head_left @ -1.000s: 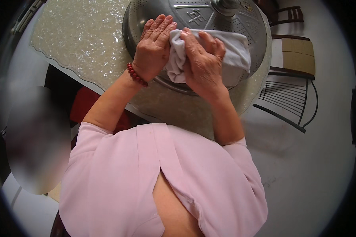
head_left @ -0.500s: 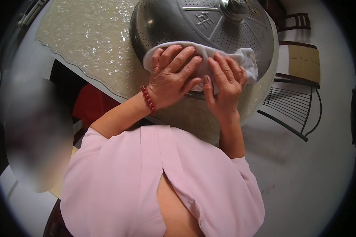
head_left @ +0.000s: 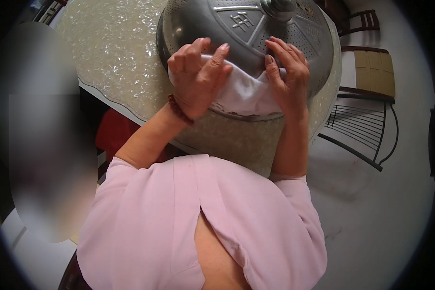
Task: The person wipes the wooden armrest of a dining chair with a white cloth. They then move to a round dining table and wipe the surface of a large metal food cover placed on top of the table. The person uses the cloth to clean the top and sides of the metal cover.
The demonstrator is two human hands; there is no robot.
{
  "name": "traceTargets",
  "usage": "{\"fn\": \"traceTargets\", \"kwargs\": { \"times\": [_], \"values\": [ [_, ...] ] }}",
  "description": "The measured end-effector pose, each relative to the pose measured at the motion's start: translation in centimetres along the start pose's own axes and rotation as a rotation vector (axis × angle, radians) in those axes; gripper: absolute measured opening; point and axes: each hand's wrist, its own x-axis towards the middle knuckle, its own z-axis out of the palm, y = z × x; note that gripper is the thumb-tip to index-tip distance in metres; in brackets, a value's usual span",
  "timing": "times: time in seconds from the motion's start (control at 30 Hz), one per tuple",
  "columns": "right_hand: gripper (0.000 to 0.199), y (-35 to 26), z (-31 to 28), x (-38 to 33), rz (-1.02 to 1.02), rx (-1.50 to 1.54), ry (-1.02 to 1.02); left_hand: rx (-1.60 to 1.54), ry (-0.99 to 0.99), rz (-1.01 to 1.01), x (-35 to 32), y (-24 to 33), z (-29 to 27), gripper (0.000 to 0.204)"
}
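Note:
A large domed steamer lid (head_left: 212,29) of grey metal, with small holes, raised panels and a knob on top, stands on the table with its near side toward me. A white cloth (head_left: 249,94) lies against the lid's near slope and rim, sagging between my hands. My left hand (head_left: 193,72), with a red bead bracelet at the wrist, has its fingers bent around the cloth's left end. On the right end is my right hand (head_left: 291,79), fingers curved and thumb apart from them. The cloth under both palms is hidden.
The table (head_left: 116,63) has a shiny, wavy-edged clear cover. Beyond its right side stand a chair with a tan seat (head_left: 373,67) and a black metal rack (head_left: 357,128). Something red (head_left: 113,135) shows below the table's left edge. Blurred patches cover the far left.
Both hands were spread flat on the cloth; their fingers are now raised and bent. The cloth has drawn in at its right end, and its middle hangs lower along the lid's near rim.

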Motion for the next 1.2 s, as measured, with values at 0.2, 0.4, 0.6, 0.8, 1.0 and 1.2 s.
{"fn": "traceTargets", "kwargs": {
  "times": [0.2,0.4,0.6,0.8,1.0,1.2],
  "values": [
    [0.026,2.2,-0.4,0.2,0.060,0.262,-0.058,-0.302,0.036,-0.139,1.6,-1.9,-0.1,0.007],
    [0.029,2.0,-1.4,0.7,0.212,0.475,-0.091,-0.646,0.042,-0.017,4.7,-0.7,0.8,0.023],
    [0.033,1.8,-1.0,0.8,0.128,0.402,-0.080,-0.122,-0.202,0.274,4.4,2.2,2.4,0.040],
    [0.043,1.6,-0.9,0.6,0.004,0.140,-0.157,-0.170,-0.264,0.415,2.2,2.2,1.9,0.037],
    [0.046,1.1,-1.2,0.1,0.000,0.004,-0.231,0.095,-0.294,0.160,4.0,-1.3,0.8,0.043],
    [0.047,2.1,-1.3,0.4,-0.002,0.127,-0.231,0.114,-0.332,-0.153,6.4,-3.7,1.2,0.041]
  ]
}}
